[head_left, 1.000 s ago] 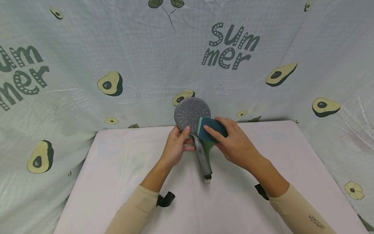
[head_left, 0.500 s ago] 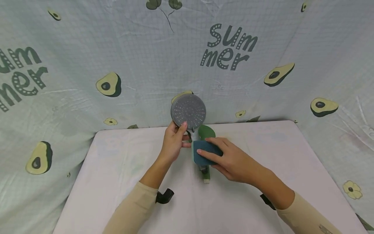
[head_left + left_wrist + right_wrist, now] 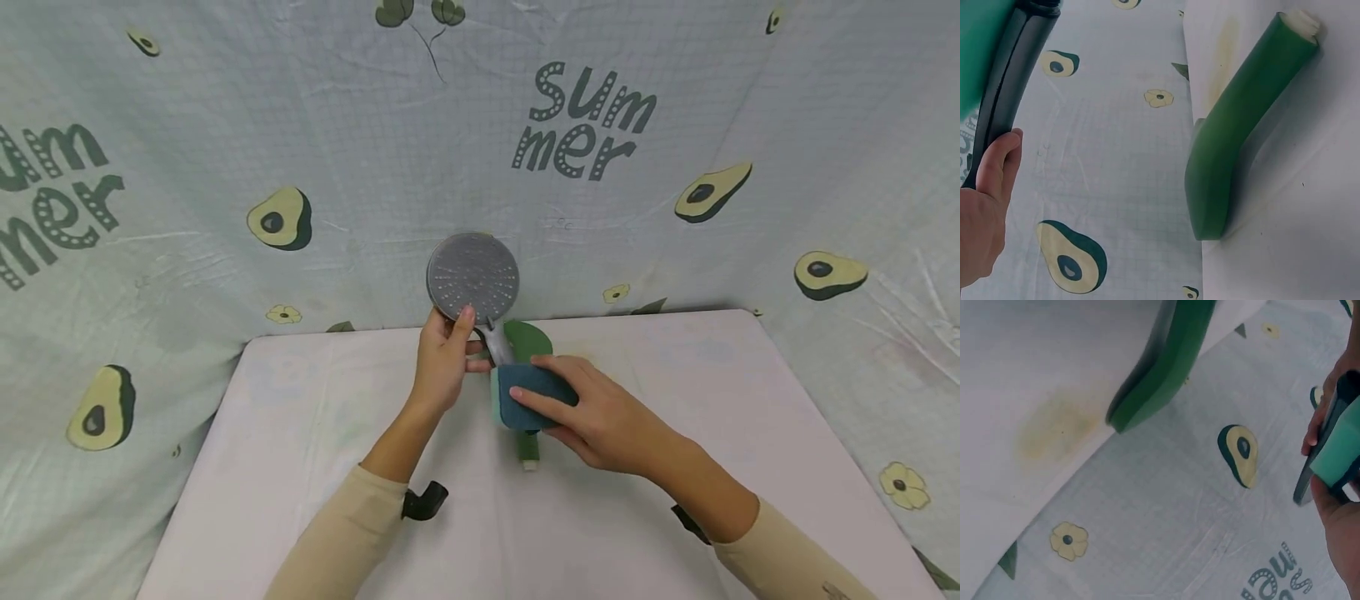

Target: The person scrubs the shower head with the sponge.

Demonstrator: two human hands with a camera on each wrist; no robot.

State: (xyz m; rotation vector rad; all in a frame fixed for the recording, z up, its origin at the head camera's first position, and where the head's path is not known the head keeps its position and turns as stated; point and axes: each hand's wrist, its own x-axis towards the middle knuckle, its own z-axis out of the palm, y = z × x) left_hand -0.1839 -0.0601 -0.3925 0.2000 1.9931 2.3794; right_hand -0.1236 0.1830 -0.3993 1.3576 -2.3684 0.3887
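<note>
My left hand (image 3: pixel 444 360) grips a grey shower head (image 3: pixel 474 277) where its round face meets the handle, thumb over the face's lower edge. The nozzle face is turned toward me, held up off the table. My right hand (image 3: pixel 600 408) holds a blue sponge (image 3: pixel 536 396) with a pale green layer, which covers most of the handle in the head view. In the left wrist view the dark handle (image 3: pixel 1013 81) rises from the left fingers, beside the blurred green sponge (image 3: pixel 975 50). Under it all, a green shower head (image 3: pixel 1225 134) lies on the table.
The table (image 3: pixel 337 392) has a pale cloth cover. Behind it hangs a white curtain (image 3: pixel 375 192) printed with avocados and flowers. Black wrist-camera mounts (image 3: pixel 425 502) stick out by both forearms. A yellowish stain or print (image 3: pixel 1060 431) marks the cloth.
The sponge in my right hand has gone from the shower head's face down onto its handle. My left hand has shifted the shower head slightly up and to the left.
</note>
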